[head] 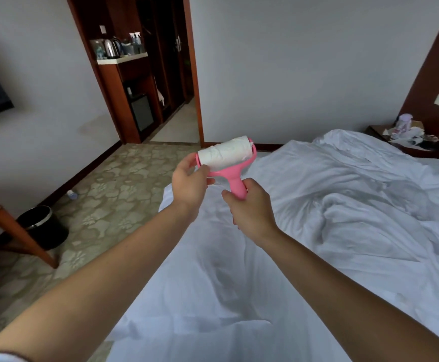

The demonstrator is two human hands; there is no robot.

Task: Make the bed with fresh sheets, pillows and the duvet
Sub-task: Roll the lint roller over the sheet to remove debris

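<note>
Head view: right hand (252, 210) grips lint roller (226, 155) handle; left hand (189, 182) fingers seemingly pinch its paper.

There is one camera, worn on the person's head. It looks forward and down along both arms, close to the hands. The white bed (317, 231) fills the near right, the floor (108, 194) the left, the doorway (176, 100) far off.
</note>
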